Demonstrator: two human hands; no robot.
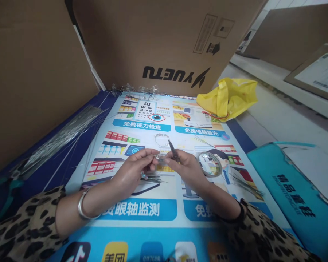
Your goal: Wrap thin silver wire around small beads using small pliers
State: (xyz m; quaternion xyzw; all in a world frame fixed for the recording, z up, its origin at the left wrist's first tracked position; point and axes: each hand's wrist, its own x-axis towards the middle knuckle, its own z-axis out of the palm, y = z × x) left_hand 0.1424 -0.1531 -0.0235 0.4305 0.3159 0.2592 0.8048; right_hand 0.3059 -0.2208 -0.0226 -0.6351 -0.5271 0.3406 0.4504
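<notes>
Your left hand (pixel 131 169) pinches a clear piece (pixel 159 158), your right hand (pixel 190 168) a dark tool (pixel 172 147); slack grip could drop either toward the near edge of the counter (pixel 242 136).

Left hand (pixel 135 165) pinches a small clear piece (pixel 158 157). Right hand (pixel 188 167), close beside, grips a dark tool (pixel 172 148). Beaded ring (pixel 161 135) lies just beyond

Head-worn view, forward and down

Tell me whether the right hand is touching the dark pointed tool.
Touching: the head view shows the dark pointed tool gripped in the right hand, its tip jutting out past the fingers.
</notes>
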